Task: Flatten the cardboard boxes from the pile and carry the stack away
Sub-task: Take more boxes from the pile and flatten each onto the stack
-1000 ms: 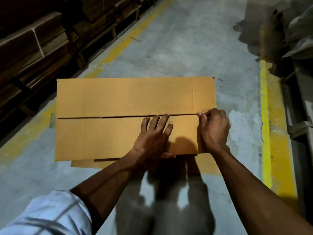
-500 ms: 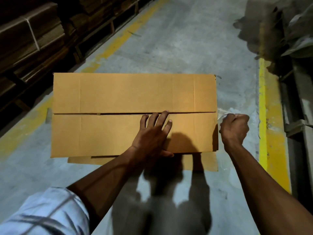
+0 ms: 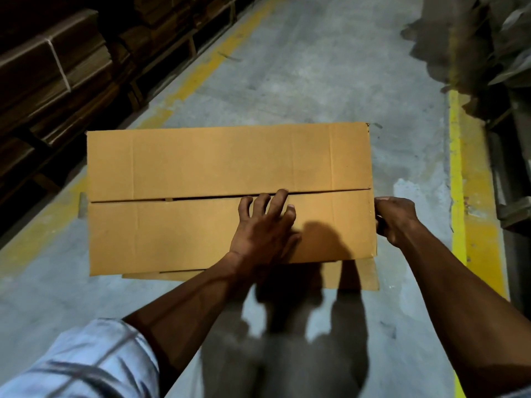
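Cardboard box sits mid-frame on the concrete floor, top face toward the camera, its two long flaps closed and meeting at a dark seam running left to right. A small scrap of tape or paper shows in the seam left of centre.

Left hand lies on the nearer flap, right of centre, fingers spread and nearly straight, fingertips reaching the seam; palm appears to press on the cardboard. Pale checked sleeve at lower left of the frame.

Right hand is at the box's right edge, level with the nearer flap, fingers curled over the side. Whether it actually clasps the edge or only rests against it cannot be told; the fingertips are hidden behind the box.

A flat piece of cardboard lies under the box, sticking out along the near edge and at the lower right corner.

Bundles of flattened cardboard are stacked in the upper left, in shadow. Yellow floor lines run along the left and right sides of the aisle. Dark blurred shapes fill the upper right.
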`<state>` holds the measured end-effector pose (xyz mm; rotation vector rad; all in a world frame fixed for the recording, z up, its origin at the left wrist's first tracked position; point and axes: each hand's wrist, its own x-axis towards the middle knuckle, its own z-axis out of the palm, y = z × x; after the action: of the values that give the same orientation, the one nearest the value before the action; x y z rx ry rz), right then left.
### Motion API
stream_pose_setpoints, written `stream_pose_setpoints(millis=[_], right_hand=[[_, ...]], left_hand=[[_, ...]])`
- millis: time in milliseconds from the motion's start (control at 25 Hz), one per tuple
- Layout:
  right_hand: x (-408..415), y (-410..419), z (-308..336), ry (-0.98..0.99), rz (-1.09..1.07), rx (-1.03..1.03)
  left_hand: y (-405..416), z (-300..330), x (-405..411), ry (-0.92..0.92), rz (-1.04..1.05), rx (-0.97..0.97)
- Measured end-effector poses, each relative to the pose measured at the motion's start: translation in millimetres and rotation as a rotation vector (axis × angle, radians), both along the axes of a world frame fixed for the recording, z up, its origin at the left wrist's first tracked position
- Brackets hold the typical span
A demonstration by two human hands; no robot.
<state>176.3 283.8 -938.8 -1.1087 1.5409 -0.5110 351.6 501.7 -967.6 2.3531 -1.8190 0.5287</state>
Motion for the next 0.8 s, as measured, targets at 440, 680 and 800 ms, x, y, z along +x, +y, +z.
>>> stream_pose_setpoints(millis=[440,680,800], right_hand=[[-8,-6,-29,-0.218,0.104,0.109],[-15,6,-28,-0.252,-0.151,0.178],[-5,21,-9,-0.025,-0.434,-0.362]], left_hand=[[3,-4,6,-0.013,-0.03,0.012],[12,-9,6,0.007,-0.075,-0.04],[10,-10,7,-0.028,-0.064,-0.051]])
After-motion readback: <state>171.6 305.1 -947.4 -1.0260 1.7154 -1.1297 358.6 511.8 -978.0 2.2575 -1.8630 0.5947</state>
